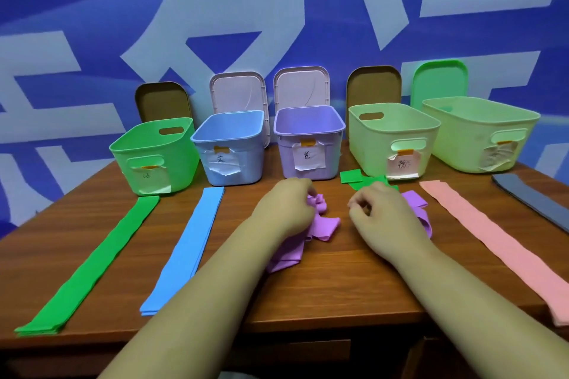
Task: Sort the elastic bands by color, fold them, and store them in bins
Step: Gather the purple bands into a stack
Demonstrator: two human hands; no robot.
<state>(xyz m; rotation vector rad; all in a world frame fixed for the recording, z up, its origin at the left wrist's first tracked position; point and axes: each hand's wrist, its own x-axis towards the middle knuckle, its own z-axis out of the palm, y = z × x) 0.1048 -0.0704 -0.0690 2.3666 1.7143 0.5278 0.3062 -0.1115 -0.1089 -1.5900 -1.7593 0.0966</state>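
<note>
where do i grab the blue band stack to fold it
Pinch the near short end of the blue band stack, coming from the front table edge. It lies flat and straight, layers lined up there, so fingers could probably lift all together.

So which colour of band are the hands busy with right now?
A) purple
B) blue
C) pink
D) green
A: the left hand grips the crumpled purple bands, while the green stack, blue stack and pink stack lie flat, untouched.
</note>
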